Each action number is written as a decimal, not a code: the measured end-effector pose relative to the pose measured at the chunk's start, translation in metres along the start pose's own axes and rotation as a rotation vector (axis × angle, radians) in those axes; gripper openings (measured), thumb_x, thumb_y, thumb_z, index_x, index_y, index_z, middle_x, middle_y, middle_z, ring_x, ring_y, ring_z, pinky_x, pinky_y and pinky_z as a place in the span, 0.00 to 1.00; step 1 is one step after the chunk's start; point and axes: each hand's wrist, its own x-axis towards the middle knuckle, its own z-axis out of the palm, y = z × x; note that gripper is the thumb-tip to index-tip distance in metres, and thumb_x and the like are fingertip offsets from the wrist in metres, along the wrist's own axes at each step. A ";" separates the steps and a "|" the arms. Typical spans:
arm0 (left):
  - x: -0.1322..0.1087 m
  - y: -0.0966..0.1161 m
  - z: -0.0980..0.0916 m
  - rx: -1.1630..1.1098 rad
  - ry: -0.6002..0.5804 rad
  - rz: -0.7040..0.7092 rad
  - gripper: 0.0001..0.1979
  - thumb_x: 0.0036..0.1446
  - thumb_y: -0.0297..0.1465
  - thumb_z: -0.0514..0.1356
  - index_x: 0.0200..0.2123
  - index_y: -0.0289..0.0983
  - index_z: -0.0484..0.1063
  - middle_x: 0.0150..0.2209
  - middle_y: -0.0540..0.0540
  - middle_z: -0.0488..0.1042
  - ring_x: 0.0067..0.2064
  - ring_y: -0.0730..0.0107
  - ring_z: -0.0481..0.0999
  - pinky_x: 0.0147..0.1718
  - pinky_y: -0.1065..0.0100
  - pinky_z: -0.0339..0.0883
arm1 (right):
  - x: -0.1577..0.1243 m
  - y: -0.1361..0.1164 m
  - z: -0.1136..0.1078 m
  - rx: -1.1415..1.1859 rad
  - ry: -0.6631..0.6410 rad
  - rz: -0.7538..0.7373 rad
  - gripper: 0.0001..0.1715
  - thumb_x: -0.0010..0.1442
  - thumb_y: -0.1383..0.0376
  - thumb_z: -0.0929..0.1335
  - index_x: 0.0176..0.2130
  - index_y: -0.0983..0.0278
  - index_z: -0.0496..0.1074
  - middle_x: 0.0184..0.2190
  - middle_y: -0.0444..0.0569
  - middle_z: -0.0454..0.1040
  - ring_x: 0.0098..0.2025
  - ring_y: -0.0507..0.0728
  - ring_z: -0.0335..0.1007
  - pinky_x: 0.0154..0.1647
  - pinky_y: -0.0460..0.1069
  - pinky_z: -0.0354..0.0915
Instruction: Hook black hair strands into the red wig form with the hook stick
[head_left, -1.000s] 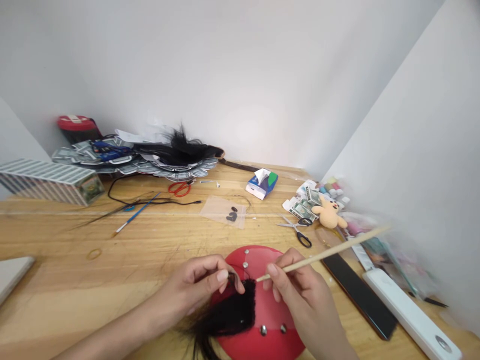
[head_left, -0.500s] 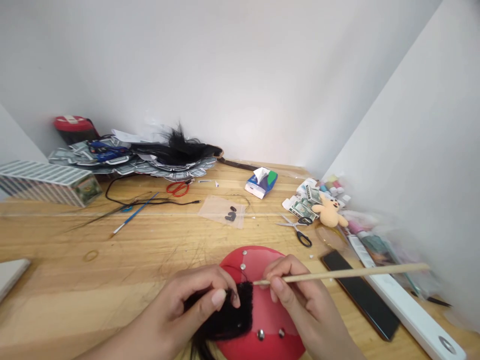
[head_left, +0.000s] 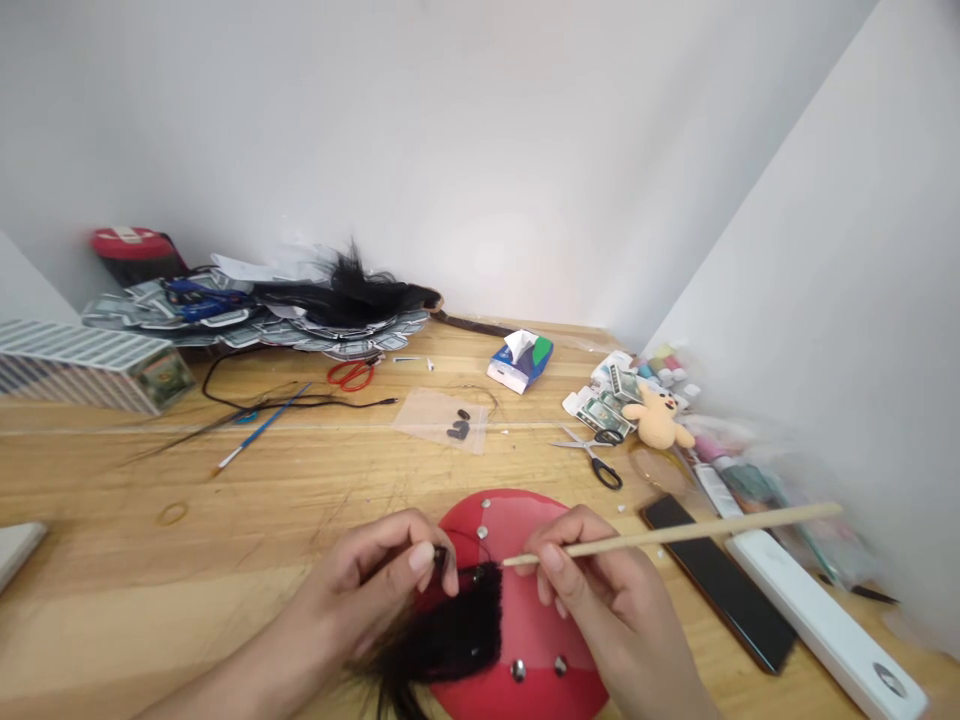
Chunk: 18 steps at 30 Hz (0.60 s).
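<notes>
My left hand (head_left: 397, 575) pinches what looks like a lock of dark hair, thumb against curled index finger, beside a black hair patch (head_left: 457, 635). The patch lies on a red rounded base (head_left: 529, 635) with silver studs, its loose hair spilling toward me. My right hand (head_left: 589, 575) is closed around a slender wooden stick (head_left: 675, 535). The stick points left, its narrow end just over the patch's upper right edge. Any fine hook or needle at that end is too small to tell. A thin dark strand arcs above the patch.
Scissors (head_left: 600, 455), a plush toy (head_left: 658, 417), a phone (head_left: 720, 585) and a long white case (head_left: 829, 625) stand to the right. Behind lie a plastic bag with small black pieces (head_left: 420, 415), a tissue pack (head_left: 520, 362), red-handled scissors (head_left: 350, 376) and a paintbrush (head_left: 262, 430).
My left hand has drawn back a little up and left from the patch, uncovering more of it. My right hand keeps the stick at nearly the same place; the view has shifted slightly.
</notes>
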 end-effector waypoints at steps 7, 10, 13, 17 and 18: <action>0.006 -0.016 0.004 -0.117 0.008 -0.035 0.23 0.63 0.50 0.57 0.31 0.34 0.71 0.13 0.61 0.52 0.15 0.82 0.43 0.17 0.75 0.38 | 0.002 0.002 0.002 0.032 0.031 -0.007 0.18 0.67 0.58 0.67 0.27 0.62 0.72 0.20 0.43 0.70 0.21 0.51 0.65 0.21 0.44 0.60; 0.004 -0.013 0.003 -0.096 -0.011 -0.005 0.23 0.64 0.50 0.56 0.33 0.34 0.73 0.14 0.61 0.53 0.15 0.83 0.44 0.16 0.75 0.37 | 0.000 -0.003 0.002 0.076 0.058 0.051 0.17 0.66 0.56 0.68 0.29 0.62 0.73 0.21 0.43 0.71 0.21 0.52 0.66 0.22 0.45 0.60; 0.003 -0.010 0.003 -0.070 -0.017 0.026 0.22 0.64 0.50 0.57 0.36 0.35 0.75 0.15 0.60 0.56 0.15 0.83 0.47 0.16 0.75 0.39 | -0.002 -0.005 0.003 0.108 0.080 0.116 0.16 0.65 0.55 0.68 0.30 0.62 0.74 0.22 0.44 0.72 0.23 0.53 0.68 0.24 0.46 0.63; 0.001 -0.006 0.004 -0.041 -0.028 0.041 0.21 0.64 0.50 0.57 0.38 0.37 0.76 0.19 0.56 0.63 0.15 0.84 0.51 0.16 0.75 0.41 | -0.002 0.001 0.002 0.074 0.055 0.022 0.14 0.66 0.57 0.68 0.31 0.61 0.74 0.22 0.43 0.73 0.22 0.52 0.67 0.22 0.44 0.62; 0.000 -0.004 0.004 -0.034 -0.032 0.040 0.21 0.64 0.50 0.56 0.38 0.38 0.76 0.23 0.54 0.68 0.16 0.84 0.51 0.16 0.75 0.42 | -0.002 0.003 0.001 0.072 0.045 0.007 0.13 0.66 0.58 0.68 0.31 0.61 0.74 0.22 0.43 0.73 0.22 0.51 0.67 0.21 0.44 0.61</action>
